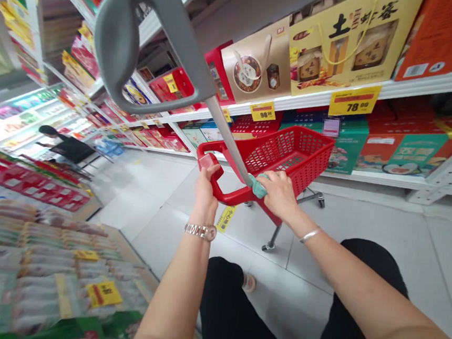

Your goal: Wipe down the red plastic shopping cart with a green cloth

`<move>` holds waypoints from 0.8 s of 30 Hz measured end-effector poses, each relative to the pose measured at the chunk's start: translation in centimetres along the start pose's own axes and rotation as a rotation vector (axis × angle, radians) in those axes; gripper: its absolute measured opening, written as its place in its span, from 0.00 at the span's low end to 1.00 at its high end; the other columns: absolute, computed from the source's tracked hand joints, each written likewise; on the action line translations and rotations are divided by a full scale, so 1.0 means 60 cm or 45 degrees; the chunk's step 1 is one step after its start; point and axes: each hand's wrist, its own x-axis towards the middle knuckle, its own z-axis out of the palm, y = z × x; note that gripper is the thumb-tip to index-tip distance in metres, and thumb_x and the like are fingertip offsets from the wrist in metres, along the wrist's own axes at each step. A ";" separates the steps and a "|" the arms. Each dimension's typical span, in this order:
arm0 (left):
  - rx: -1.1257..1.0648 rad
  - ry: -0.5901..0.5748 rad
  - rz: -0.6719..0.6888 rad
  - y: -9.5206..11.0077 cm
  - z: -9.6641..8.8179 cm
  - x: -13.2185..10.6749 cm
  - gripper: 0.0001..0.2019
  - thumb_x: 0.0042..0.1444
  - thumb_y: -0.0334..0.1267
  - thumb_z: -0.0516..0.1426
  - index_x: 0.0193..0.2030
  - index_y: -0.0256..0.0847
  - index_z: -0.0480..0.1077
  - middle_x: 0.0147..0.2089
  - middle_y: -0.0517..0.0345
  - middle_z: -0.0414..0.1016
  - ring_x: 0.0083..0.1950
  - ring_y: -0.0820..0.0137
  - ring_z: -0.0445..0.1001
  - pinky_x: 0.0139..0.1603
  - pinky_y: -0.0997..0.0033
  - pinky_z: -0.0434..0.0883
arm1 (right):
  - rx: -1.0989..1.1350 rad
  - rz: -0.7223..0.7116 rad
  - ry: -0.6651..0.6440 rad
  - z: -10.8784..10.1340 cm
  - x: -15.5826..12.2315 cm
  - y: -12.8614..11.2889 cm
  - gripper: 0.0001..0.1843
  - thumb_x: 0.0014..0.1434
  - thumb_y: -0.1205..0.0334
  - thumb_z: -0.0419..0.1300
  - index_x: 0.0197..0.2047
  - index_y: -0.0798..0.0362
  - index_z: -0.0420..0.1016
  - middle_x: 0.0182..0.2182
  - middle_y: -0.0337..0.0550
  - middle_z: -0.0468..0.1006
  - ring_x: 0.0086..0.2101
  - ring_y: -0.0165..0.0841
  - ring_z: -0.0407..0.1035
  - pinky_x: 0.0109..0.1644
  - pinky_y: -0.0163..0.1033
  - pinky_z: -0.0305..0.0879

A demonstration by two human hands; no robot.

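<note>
A red plastic shopping cart on small wheels stands in the aisle in front of me. My left hand is closed round the cart's red handle at its left end. My right hand presses a teal cloth against the handle's right part, fingers curled over it. A long grey pull handle rises from the cart on a metal rod toward the camera. A watch is on my left wrist and a bracelet on my right.
Shelves of boxed goods with yellow price tags run along the right and back. A low display of packaged goods lies at the lower left. A black folding chair stands down the aisle. Pale floor tiles surround the cart.
</note>
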 end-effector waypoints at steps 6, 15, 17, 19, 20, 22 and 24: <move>-0.197 0.157 -0.211 0.040 0.017 -0.009 0.13 0.60 0.30 0.49 0.28 0.41 0.72 0.33 0.57 0.80 0.40 0.76 0.80 0.48 0.77 0.75 | 0.042 -0.020 0.081 0.007 -0.009 0.023 0.27 0.58 0.75 0.53 0.55 0.44 0.78 0.56 0.45 0.74 0.49 0.43 0.59 0.49 0.45 0.55; -0.328 0.207 -0.244 0.039 0.020 -0.042 0.07 0.54 0.27 0.53 0.29 0.40 0.69 0.30 0.61 0.77 0.36 0.76 0.79 0.45 0.75 0.77 | 0.107 -0.077 0.163 0.007 -0.034 0.042 0.25 0.56 0.75 0.52 0.52 0.48 0.80 0.55 0.46 0.75 0.49 0.42 0.62 0.53 0.44 0.55; -0.347 0.214 -0.254 0.041 0.021 -0.051 0.08 0.55 0.26 0.52 0.28 0.40 0.69 0.30 0.60 0.77 0.35 0.77 0.79 0.45 0.76 0.77 | 0.131 -0.144 0.142 -0.002 -0.041 0.035 0.24 0.56 0.75 0.53 0.51 0.50 0.80 0.55 0.47 0.75 0.50 0.42 0.63 0.55 0.45 0.55; -0.368 0.224 -0.259 0.043 0.020 -0.059 0.10 0.58 0.26 0.51 0.29 0.40 0.69 0.32 0.59 0.77 0.36 0.78 0.79 0.47 0.75 0.76 | 0.187 -0.202 0.117 -0.011 -0.041 0.030 0.24 0.56 0.74 0.53 0.52 0.51 0.79 0.54 0.47 0.76 0.50 0.42 0.64 0.57 0.45 0.56; -0.379 0.230 -0.259 0.043 0.020 -0.062 0.11 0.59 0.27 0.50 0.29 0.39 0.69 0.33 0.58 0.78 0.37 0.77 0.79 0.48 0.75 0.76 | 0.213 -0.220 0.106 -0.014 -0.038 0.030 0.24 0.56 0.74 0.53 0.52 0.52 0.79 0.54 0.47 0.76 0.51 0.42 0.65 0.57 0.45 0.56; -0.395 0.243 -0.263 0.044 0.019 -0.066 0.12 0.60 0.27 0.49 0.29 0.39 0.70 0.35 0.56 0.79 0.41 0.76 0.80 0.50 0.74 0.76 | 0.233 -0.255 0.072 -0.016 -0.024 0.039 0.24 0.56 0.75 0.53 0.51 0.53 0.80 0.53 0.47 0.77 0.51 0.41 0.66 0.58 0.45 0.57; -0.400 0.251 -0.266 0.042 0.017 -0.066 0.12 0.61 0.27 0.50 0.30 0.39 0.71 0.37 0.55 0.80 0.45 0.74 0.80 0.52 0.73 0.76 | 0.202 -0.301 0.027 -0.013 0.000 0.059 0.22 0.56 0.76 0.53 0.48 0.53 0.81 0.51 0.46 0.79 0.49 0.39 0.68 0.57 0.44 0.59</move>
